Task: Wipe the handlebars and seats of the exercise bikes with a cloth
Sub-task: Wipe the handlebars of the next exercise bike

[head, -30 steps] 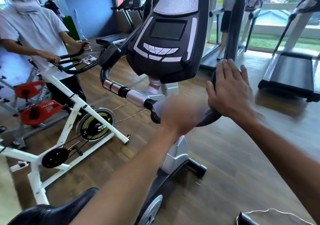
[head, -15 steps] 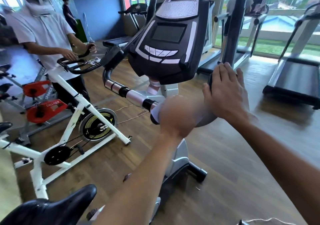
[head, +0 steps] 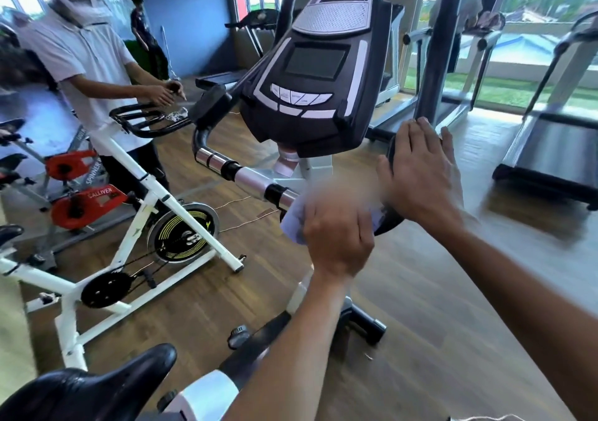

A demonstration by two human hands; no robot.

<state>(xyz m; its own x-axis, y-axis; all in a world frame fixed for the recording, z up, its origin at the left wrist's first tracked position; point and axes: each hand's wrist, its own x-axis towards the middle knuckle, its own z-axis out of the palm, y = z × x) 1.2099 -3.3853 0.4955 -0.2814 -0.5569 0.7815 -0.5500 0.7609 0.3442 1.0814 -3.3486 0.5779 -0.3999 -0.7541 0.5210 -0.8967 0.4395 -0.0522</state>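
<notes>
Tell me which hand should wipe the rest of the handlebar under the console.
Left. The left hand already grips the cloth on the handlebar. The right hand holds no cloth; its straight fingers rest on the bar's right grip, probably steadying it.

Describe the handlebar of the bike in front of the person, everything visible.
The handlebar is a curved tube below the black console: silver metal sections, black collars, black grips. Its left end bends upward to a black pad. The left hand grips a pale cloth around the bar near the middle. The right hand rests flat, fingers straight, against the upright right grip.
</notes>
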